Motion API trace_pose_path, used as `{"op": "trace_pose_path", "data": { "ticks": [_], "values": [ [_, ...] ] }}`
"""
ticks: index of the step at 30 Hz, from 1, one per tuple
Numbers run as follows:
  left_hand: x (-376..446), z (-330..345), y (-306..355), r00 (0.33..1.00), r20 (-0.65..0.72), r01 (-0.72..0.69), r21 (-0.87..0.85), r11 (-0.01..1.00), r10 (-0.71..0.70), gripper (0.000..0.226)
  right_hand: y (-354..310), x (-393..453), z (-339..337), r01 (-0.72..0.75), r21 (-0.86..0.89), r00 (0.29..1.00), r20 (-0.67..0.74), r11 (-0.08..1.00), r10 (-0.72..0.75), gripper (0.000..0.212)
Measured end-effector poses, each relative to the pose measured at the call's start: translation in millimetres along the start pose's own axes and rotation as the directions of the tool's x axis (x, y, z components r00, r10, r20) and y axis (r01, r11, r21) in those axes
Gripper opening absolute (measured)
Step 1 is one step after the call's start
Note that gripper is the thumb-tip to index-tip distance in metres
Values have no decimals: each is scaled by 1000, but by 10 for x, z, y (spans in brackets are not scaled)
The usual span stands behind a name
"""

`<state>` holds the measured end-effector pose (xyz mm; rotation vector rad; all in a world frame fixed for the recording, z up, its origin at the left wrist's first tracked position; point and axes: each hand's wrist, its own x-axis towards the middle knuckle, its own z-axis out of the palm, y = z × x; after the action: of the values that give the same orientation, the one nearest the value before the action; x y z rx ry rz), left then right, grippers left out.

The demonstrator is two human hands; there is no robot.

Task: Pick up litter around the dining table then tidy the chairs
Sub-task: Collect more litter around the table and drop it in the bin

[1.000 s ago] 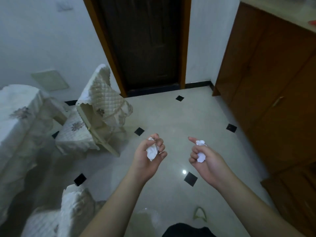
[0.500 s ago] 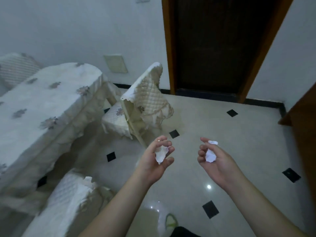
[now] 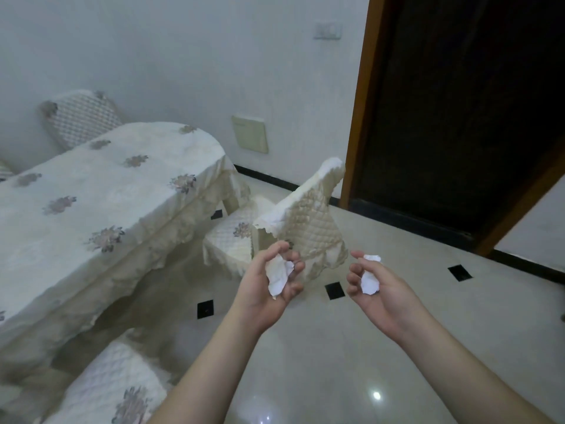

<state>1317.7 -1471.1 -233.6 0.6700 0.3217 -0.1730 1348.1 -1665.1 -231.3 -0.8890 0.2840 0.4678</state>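
The left hand (image 3: pixel 266 289) is raised palm-up over the tiled floor (image 3: pixel 443 325), its grip curled loosely round a crumpled white paper scrap (image 3: pixel 278 275), while the right hand (image 3: pixel 374 286) beside it (a gap of floor between them) curls its grip round a smaller paper scrap (image 3: pixel 369 281). To the left stands the cloth-covered worktop (image 3: pixel 101 191), with a quilted chair (image 3: pixel 293 231) angled out from its far end, another chair seat (image 3: pixel 116 384) near its front edge, and a third chair back (image 3: pixel 82 117) behind it.
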Motion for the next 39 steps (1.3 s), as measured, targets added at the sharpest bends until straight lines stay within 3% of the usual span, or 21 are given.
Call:
{"op": "trace_pose_path", "data": {
  "ticks": [11,18,27,39],
  "values": [
    [1088,356,366,999,-23,-27,-29,999,27,25,-701,936,116,-64,61,997,42,996,61,21],
    [1966,827,145,999,-41,-31,1,1000,31,8,-1364,1635,-265,-114,125,993,1,986,115,26],
    [2999,1857,-184,994,-85,-65,59,996,69,22,-2528,2466,-727,-143,91,989,53,985,139,23],
    [4050,2040,-205,990,-139,-34,16,999,36,27,-3033,3373,-1191,-194,160,979,-28,968,200,27]
  ]
}}
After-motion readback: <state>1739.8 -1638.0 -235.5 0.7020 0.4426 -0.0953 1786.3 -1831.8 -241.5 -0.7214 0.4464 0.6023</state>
